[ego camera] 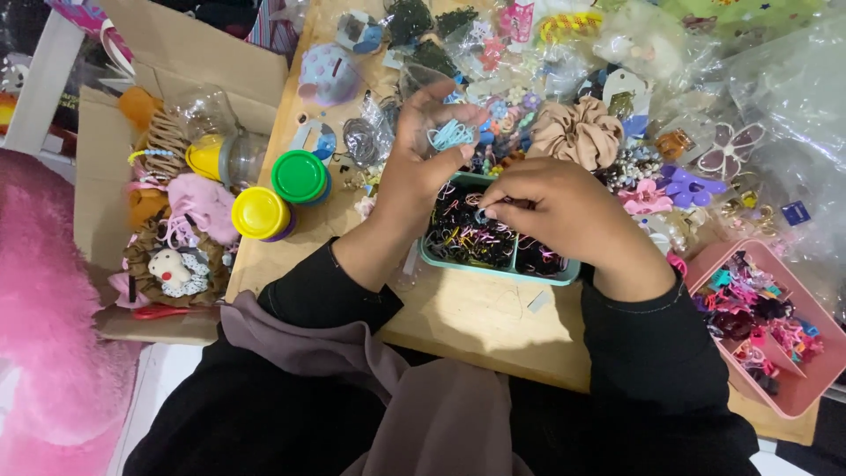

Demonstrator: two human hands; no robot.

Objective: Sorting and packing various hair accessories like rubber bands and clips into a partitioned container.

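Note:
My left hand (421, 154) is raised over the wooden table (476, 317), palm toward me, and holds a small bunch of light blue elastic hair bands (450, 134) in its fingers. My right hand (564, 211) hovers over a teal divided tray (493, 267) full of small coloured elastic bands, with thumb and forefinger pinched on one thin band. Both wrists wear black sleeves.
A pink divided tray (815, 370) of hair clips stands at the right. A beige scrunchie (577, 130), purple clips and plastic bags crowd the back. Jars with green (300, 176) and yellow (260, 213) lids stand left, beside a cardboard box (115, 176) of accessories.

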